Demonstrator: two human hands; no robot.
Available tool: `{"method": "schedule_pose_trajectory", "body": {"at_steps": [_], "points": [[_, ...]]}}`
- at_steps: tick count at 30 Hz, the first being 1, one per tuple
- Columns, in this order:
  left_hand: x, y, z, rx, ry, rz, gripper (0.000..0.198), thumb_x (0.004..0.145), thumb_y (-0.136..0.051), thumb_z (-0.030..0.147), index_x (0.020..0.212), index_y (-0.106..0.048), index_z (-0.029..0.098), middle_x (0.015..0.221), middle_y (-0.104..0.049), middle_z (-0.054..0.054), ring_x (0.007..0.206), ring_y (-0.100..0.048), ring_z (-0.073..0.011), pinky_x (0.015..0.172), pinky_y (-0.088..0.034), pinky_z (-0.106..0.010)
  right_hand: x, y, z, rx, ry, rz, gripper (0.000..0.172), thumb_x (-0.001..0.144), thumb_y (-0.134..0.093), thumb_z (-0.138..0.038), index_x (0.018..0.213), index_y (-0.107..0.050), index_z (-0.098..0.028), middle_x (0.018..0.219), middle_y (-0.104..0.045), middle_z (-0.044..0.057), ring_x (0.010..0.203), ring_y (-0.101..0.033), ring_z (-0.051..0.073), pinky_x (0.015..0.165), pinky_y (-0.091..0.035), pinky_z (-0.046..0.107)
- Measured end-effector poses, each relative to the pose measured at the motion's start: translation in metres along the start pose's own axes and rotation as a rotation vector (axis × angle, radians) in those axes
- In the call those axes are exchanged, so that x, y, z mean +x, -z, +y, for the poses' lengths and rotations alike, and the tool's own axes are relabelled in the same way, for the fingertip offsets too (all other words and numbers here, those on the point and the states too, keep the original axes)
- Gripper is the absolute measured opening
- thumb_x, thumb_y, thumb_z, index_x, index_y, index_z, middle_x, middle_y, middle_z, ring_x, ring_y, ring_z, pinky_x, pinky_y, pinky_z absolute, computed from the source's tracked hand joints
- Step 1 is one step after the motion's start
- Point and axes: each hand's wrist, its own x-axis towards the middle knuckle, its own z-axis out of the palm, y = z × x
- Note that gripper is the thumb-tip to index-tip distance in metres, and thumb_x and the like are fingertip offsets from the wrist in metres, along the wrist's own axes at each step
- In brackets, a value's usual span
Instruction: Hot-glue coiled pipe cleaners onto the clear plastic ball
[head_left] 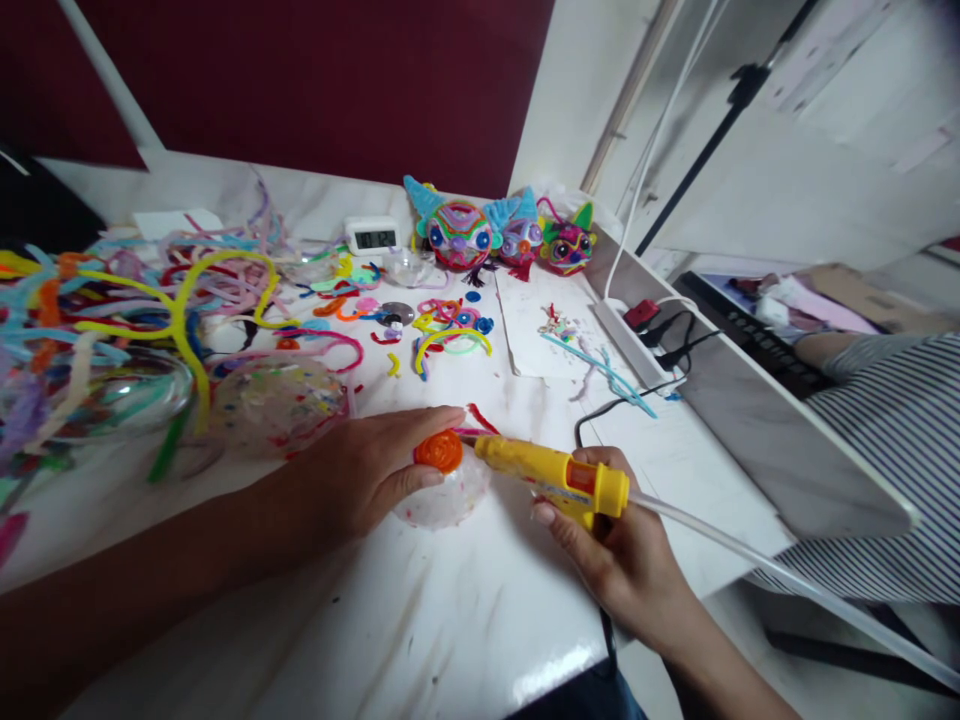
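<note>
My left hand steadies a clear plastic dome on the table. Its thumb and forefinger close around an orange pipe-cleaner coil on top of the dome. In my right hand is a yellow hot glue gun, its nozzle touching or very near the coil's right side. A long translucent glue stick sticks out of the gun's back end. Just behind the nozzle lies a short red pipe-cleaner piece.
Tangled pipe cleaners cover the left side, with another clear dome before them. Finished animal heads stand at the back beside a white clock. At right are a power strip, a black cord and a person's striped sleeve.
</note>
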Motion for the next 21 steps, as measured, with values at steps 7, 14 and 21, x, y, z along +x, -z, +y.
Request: {"method": "schedule_pose_trajectory", "body": {"at_steps": [7, 14, 21], "points": [[0.000, -0.001, 0.000, 0.011, -0.011, 0.013, 0.049, 0.108, -0.041, 0.049, 0.150, -0.051, 0.025, 0.147, -0.064, -0.006, 0.129, -0.066, -0.0263, 0.117, -0.046, -0.038, -0.006, 0.002, 0.002, -0.011, 0.039, -0.006, 0.010, 0.103, -0.061, -0.032, 0.110, -0.057, -0.026, 0.111, -0.051, 0.005, 0.089, -0.065, 0.017, 0.061, -0.053, 0.022], [-0.001, -0.002, -0.001, 0.018, -0.005, 0.018, 0.049, 0.107, -0.041, 0.050, 0.151, -0.050, 0.029, 0.144, -0.067, -0.005, 0.129, -0.065, -0.0274, 0.115, -0.049, -0.040, -0.009, 0.002, 0.002, 0.001, 0.009, -0.014, 0.012, 0.103, -0.061, -0.035, 0.108, -0.057, -0.025, 0.111, -0.055, 0.006, 0.090, -0.067, 0.019, 0.061, -0.055, 0.023], [0.000, -0.002, -0.003, 0.031, -0.030, 0.028, 0.051, 0.108, -0.040, 0.052, 0.149, -0.052, 0.025, 0.144, -0.066, -0.006, 0.124, -0.069, -0.0254, 0.114, -0.049, -0.036, -0.020, 0.003, 0.001, 0.028, -0.055, -0.035, 0.018, 0.103, -0.061, -0.035, 0.116, -0.052, -0.027, 0.105, -0.061, 0.005, 0.086, -0.068, 0.019, 0.063, -0.057, 0.024]]}}
